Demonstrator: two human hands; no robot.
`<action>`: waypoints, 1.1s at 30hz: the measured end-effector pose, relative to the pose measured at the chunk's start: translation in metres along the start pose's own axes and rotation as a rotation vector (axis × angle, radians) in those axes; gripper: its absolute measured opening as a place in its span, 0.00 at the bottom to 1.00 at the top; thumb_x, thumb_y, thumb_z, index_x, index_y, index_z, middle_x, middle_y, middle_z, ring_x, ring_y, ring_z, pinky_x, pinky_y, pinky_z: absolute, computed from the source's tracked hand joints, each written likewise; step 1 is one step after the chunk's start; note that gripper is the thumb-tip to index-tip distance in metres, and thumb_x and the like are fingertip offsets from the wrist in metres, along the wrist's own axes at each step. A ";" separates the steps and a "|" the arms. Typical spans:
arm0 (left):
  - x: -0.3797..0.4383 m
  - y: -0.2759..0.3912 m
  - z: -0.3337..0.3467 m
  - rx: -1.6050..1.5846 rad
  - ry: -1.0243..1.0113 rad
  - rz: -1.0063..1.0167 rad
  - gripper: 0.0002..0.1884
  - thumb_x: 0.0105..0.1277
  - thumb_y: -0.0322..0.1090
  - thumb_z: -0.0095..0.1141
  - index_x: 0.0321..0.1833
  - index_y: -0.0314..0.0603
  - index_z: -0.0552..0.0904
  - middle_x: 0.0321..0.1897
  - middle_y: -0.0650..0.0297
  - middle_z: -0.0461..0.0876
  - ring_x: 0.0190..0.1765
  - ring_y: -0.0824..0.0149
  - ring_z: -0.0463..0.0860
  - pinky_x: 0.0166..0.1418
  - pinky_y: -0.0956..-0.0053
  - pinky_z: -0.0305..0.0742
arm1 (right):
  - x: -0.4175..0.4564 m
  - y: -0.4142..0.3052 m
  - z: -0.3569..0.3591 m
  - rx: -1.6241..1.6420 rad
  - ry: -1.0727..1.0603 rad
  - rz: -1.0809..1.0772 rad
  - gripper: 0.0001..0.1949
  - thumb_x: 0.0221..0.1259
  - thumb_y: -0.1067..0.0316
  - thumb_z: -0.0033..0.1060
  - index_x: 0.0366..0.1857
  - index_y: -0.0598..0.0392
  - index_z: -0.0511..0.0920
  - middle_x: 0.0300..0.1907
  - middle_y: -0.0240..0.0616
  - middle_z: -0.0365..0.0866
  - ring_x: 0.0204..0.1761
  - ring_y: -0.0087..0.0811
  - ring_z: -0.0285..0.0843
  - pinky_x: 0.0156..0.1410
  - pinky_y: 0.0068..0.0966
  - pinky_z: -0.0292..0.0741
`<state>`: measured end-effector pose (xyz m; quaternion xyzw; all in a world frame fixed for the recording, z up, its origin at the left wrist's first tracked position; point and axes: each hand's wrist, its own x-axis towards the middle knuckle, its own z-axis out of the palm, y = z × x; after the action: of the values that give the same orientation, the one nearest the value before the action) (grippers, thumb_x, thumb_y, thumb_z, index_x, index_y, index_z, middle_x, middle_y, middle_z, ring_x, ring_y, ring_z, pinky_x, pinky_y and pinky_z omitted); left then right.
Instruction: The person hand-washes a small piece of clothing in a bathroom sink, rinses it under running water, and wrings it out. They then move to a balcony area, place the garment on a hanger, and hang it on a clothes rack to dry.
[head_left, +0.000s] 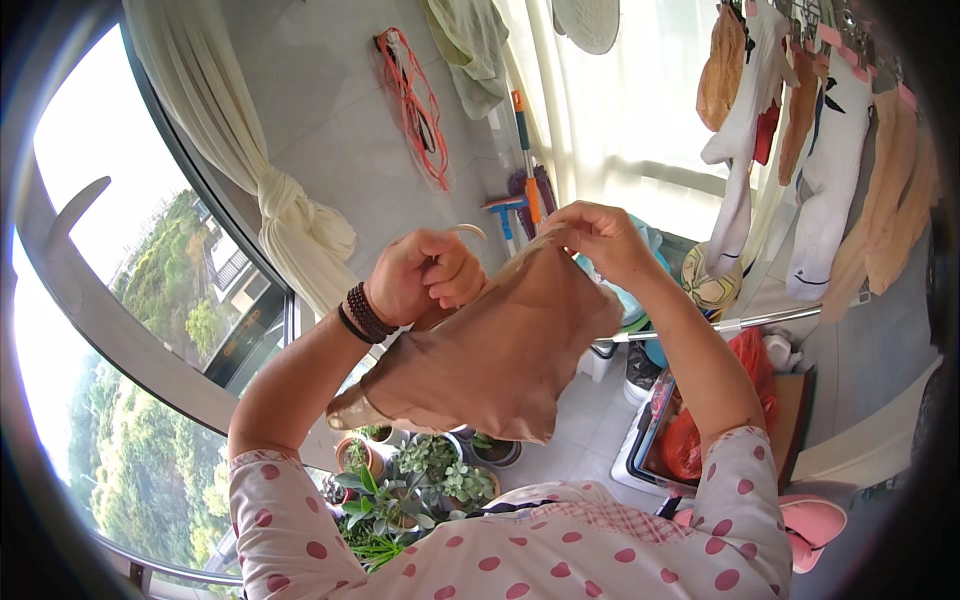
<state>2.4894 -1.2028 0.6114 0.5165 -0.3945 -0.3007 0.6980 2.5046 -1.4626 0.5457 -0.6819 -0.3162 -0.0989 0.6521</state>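
Observation:
A brown, thin fabric garment (480, 360) hangs in front of me, spread between my hands. My right hand (600, 240) pinches its upper edge between thumb and fingers. My left hand (431, 274), with dark beaded bands at the wrist, is closed at the garment's upper left edge. A pale curved hook (471, 229) sticks out above that fist; the rest of the hanger is hidden by the hand and cloth.
Socks and stockings (825, 165) hang at the upper right. A metal pole (727, 325) crosses behind my right forearm. Potted plants (420, 472) stand below the garment. A knotted curtain (300, 217) hangs by the window at left. A bin with red bags (682, 442) sits at lower right.

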 end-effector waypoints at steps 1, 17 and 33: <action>-0.002 0.001 0.000 -0.008 -0.031 -0.010 0.24 0.72 0.42 0.32 0.13 0.46 0.57 0.13 0.64 0.65 0.19 0.66 0.65 0.42 0.68 0.70 | 0.003 0.012 0.002 -0.027 0.037 0.054 0.06 0.67 0.71 0.56 0.37 0.59 0.82 0.38 0.31 0.84 0.43 0.21 0.80 0.48 0.20 0.76; 0.005 -0.001 -0.010 -0.069 -0.047 -0.041 0.22 0.68 0.41 0.35 0.13 0.45 0.57 0.14 0.64 0.64 0.21 0.66 0.64 0.67 0.56 0.65 | -0.041 0.019 0.014 -0.445 -0.196 -0.202 0.23 0.59 0.63 0.64 0.59 0.51 0.74 0.49 0.41 0.81 0.55 0.42 0.76 0.61 0.34 0.70; -0.055 0.034 -0.049 0.673 0.220 -0.739 0.32 0.75 0.56 0.35 0.53 0.28 0.79 0.48 0.54 0.83 0.49 0.63 0.82 0.52 0.69 0.78 | -0.019 -0.001 -0.020 -0.860 0.098 -0.193 0.08 0.61 0.69 0.58 0.42 0.56 0.81 0.31 0.41 0.78 0.34 0.42 0.78 0.41 0.32 0.75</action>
<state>2.5040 -1.1235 0.6231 0.8461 -0.1846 -0.3275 0.3778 2.4954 -1.4877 0.5388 -0.8530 -0.2774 -0.3140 0.3110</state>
